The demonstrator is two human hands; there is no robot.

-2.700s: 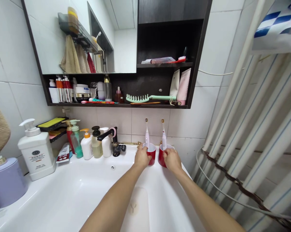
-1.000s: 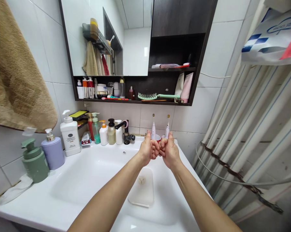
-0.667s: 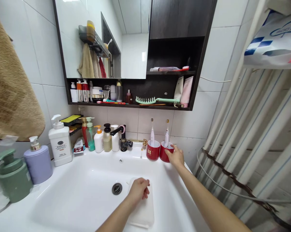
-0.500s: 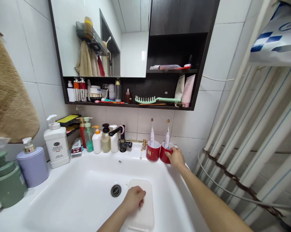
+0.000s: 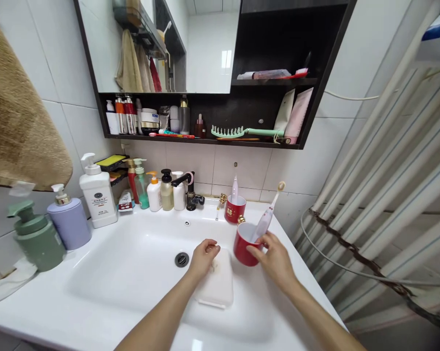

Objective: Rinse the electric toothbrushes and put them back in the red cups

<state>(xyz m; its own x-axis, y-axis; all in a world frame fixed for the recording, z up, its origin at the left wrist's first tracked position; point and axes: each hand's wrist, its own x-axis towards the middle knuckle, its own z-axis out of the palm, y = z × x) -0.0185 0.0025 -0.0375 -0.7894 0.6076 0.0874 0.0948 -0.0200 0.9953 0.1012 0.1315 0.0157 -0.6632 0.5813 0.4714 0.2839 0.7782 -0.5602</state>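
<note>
My right hand (image 5: 274, 258) grips a red cup (image 5: 243, 246) and holds it tilted above the right side of the white sink (image 5: 132, 273). An electric toothbrush (image 5: 267, 217) leans out of that cup. My left hand (image 5: 204, 256) rests with curled fingers on a white rectangular object (image 5: 218, 287) lying in the basin. A second red cup (image 5: 235, 209) with its own toothbrush (image 5: 235, 187) stands at the back rim by the wall.
A black tap (image 5: 188, 187) and several pump bottles line the back left rim. A white dispenser (image 5: 98, 192), a lilac one (image 5: 69, 222) and a green one (image 5: 37, 234) stand left. A brown towel (image 5: 18, 112) hangs left; a curtain (image 5: 395, 185) hangs right.
My right hand has lifted the right-hand red cup with its toothbrush off the back rim and brought it forward over the basin. My left hand stays on the white object.
</note>
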